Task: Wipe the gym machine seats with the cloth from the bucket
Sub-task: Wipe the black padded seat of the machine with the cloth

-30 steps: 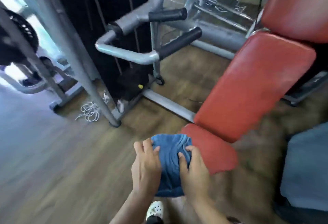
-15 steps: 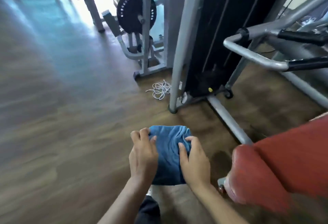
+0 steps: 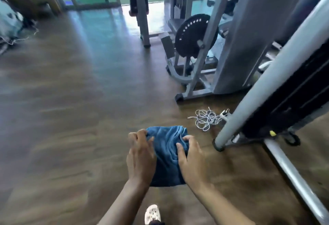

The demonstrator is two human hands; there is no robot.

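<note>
A folded blue cloth (image 3: pixel 167 153) hangs in front of me above the wooden floor, held from both sides. My left hand (image 3: pixel 140 155) grips its left edge with the fingers curled over the top corner. My right hand (image 3: pixel 191 157) grips its right edge, thumb pressed into the fabric. No red seat and no bucket are in view.
A grey machine frame post (image 3: pixel 267 82) slants down at the right, with a black weight stack (image 3: pixel 293 96) behind it. A coil of white cord (image 3: pixel 206 119) lies on the floor near the post's foot. Another machine with a black disc (image 3: pixel 194 37) stands farther back. My white shoe (image 3: pixel 152 214) shows below.
The view has swung left, away from the red seat, which has left the frame. Both hands keep holding the blue cloth in front of me.
</note>
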